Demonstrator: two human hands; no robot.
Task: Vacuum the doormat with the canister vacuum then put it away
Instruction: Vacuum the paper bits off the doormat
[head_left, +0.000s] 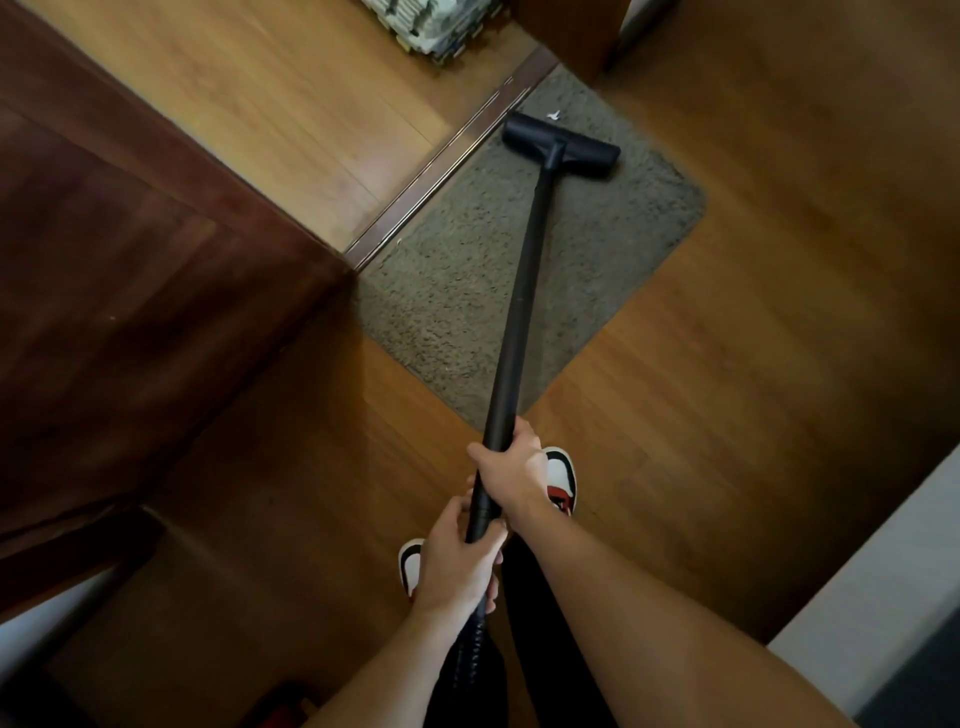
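Doormat (498, 280) lying well ahead of both hands, grey and shaggy, one long edge tight against a metal door strip (441, 161). Black wand (519, 291) reaching out from the hands across the mat, ending in a wide floor head (561, 145) set flat on the pile at the far end, near the strip. Right hand (514, 467) wrapped tight round the wand, farther from the body; left hand (457, 566) clenched just behind it, nearer the body, at the joint with a ribbed hose (470, 654) dropping between the legs. Two red-and-white shoes (561, 483) planted on the wooden floor (727, 364) under the hands, short of the mat's near corner.

Small white scrap (554, 115) showing just beyond the floor head, apparently not yet picked up. Pale flecks scattered over the pile closer to the hands as well, though whether dirt or fibre cannot be told.

Judged from this: vacuuming under way, head working the far end, mat probably not finished. Canister itself out of sight, so nothing to say of it. Putting away, the second half of the job, still entirely to come.
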